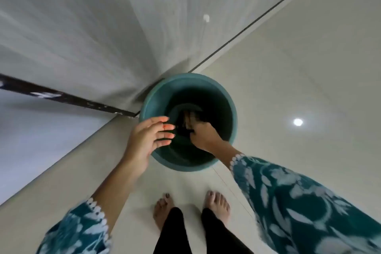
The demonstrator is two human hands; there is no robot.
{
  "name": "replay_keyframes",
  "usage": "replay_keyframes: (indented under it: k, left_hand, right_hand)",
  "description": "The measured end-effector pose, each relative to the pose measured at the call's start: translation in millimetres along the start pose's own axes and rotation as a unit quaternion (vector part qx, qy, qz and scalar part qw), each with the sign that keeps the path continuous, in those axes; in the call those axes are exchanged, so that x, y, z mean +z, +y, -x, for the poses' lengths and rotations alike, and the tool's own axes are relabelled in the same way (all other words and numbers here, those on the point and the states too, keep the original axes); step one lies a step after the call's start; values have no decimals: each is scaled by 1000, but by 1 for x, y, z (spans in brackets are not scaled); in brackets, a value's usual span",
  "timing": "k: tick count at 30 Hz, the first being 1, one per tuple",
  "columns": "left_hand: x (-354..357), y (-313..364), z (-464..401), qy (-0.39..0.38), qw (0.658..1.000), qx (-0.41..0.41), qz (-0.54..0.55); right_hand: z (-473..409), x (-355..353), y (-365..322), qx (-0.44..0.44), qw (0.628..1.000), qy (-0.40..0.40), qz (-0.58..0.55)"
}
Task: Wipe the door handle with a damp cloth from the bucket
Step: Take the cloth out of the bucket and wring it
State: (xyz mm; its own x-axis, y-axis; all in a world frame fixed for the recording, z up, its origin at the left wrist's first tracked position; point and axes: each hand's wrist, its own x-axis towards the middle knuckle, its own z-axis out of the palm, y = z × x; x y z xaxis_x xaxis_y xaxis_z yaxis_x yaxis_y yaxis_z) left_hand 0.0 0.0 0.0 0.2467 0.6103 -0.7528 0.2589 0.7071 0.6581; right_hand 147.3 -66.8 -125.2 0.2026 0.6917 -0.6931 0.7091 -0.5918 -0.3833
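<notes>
Down on the tiled floor (288,88), hard against the foot of the pale door (92,27), stands the teal bucket (227,97). Reaching deep inside it, the right hand (203,136) is closed around something dark, blurred by motion, most likely the cloth (188,119); I cannot tell how firm the hold is. Over the bucket's near-left rim, the left hand (148,136) hovers flat and open, fingers spread, holding nothing. No door handle shows in this view; it is presumably higher on the door, out of frame.

Judging from this, the cloth is only just being fetched. The chief risk is lifting it out sodden: unwrung, it would drip across the smooth tiles right by the person's bare feet (191,208), making a slip likely, and would leave the handle wet rather than wiped. A hasty pull against the rim could also tip the bucket.
</notes>
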Motion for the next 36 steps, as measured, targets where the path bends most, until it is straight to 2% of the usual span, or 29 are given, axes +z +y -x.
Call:
replay_keyframes:
  k: [2, 5, 9, 11, 16, 20, 22, 25, 27, 29, 31, 33, 36]
  left_hand:
    - [-6, -7, -22, -4, 1000, 16, 23]
    - [-12, -13, -42, -38, 999, 27, 17]
    - [-16, -6, -37, -53, 998, 25, 3]
    - [-22, 6, -24, -39, 999, 16, 9]
    - [-24, 53, 46, -25, 999, -2, 31]
    - [-16, 112, 129, -25, 999, 3, 36]
    - [-15, 148, 177, -25, 998, 10, 50]
    - [-16, 197, 255, -9, 998, 42, 40]
    - [-21, 221, 306, 15, 995, 90, -25]
    - [-30, 237, 348, 35, 970, 166, -176]
    - [-43, 248, 384, 26, 923, 237, -303]
    - [-58, 257, 416, 20, 899, 285, -332]
    - [-88, 268, 465, 34, 877, 344, -335]
  right_hand:
    - [-45, 27, 4, 15, 998, -52, 25]
    - [-93, 58, 10, 40, 989, -82, 113]
    - [-101, 62, 4, 76, 974, -175, 124]
    - [-81, 46, -6, 53, 974, -181, 127]
    - [18, -30, -34, -26, 993, -81, 83]
    - [139, -121, -72, -97, 991, -50, 75]
    - [205, -171, -94, -118, 992, -40, 18]
    - [298, -243, -134, -170, 985, -15, -5]
    - [356, -286, -167, -209, 978, 15, 13]
    - [402, -323, -201, -246, 967, 54, 33]
    - [439, -352, -235, -293, 953, 70, 44]
    - [470, -376, -273, -348, 934, 51, 58]
    - [514, -396, -334, -415, 908, -26, 44]
